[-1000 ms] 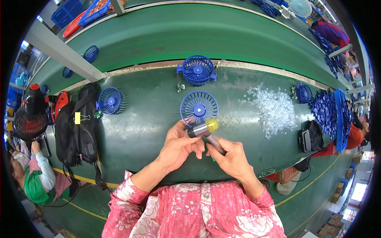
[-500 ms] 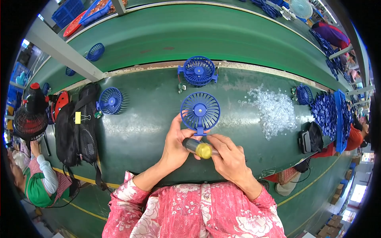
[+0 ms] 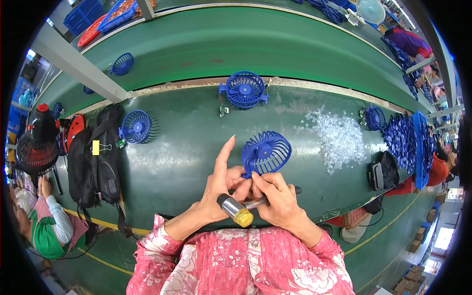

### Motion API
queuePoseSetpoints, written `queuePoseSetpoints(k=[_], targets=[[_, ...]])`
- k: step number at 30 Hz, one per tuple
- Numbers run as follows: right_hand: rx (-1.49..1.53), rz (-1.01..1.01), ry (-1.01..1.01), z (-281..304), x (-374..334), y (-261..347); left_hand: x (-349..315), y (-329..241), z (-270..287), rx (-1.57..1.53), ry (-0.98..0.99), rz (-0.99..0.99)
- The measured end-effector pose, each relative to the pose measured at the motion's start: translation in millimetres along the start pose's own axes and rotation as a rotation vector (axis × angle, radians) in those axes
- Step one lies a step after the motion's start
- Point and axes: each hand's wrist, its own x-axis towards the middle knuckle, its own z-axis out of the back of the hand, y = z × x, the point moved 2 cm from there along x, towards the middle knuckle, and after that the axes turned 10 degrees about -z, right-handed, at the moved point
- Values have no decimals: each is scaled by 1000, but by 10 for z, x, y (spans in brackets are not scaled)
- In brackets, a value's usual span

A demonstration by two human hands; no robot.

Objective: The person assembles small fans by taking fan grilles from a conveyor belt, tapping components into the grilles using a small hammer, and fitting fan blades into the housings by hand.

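A blue fan head [image 3: 266,151], a round slotted cage, is tilted to the right in front of me, above the table. My right hand [image 3: 278,199] pinches it by its lower stem. The same hand also grips the handle of a mallet [image 3: 235,209] with a black face and a yellow face, lying crosswise under my fingers. At the stem's left side my left hand [image 3: 221,189] has its index finger stretched up, while its thumb and other fingers curl in against the stem. The lower end of the stem is hidden between my fingers.
Further fan heads stand at the table's back edge [image 3: 245,90], left [image 3: 136,126] and right [image 3: 375,118]. Small clear pieces [image 3: 339,140] lie heaped on the right, near blue parts [image 3: 399,142]. A black bag [image 3: 101,157] lies left. Behind runs a green conveyor [image 3: 236,44].
The fan head has turned from facing up to tilting right. My left hand has drawn back from behind the cage with its index finger raised. The mallet has shifted down and left.
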Motion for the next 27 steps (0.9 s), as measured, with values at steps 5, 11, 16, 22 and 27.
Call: queuePoseSetpoints(k=[5,11,16,22,27], targets=[[162,-92,-39,9,28,-57,55,-50,28,442,87,-34],[458,-528,-161,29,2,-163,202,-96,13,-52,-166,100],[859,-696,-71,-220,-45,-202,248,-29,-54,-307,-188,205],[485,-677,12,-44,48,-123,216,-8,-16,-257,-191,183],[292,-457,-93,23,104,-78,203,6,-30,-54,-221,45]])
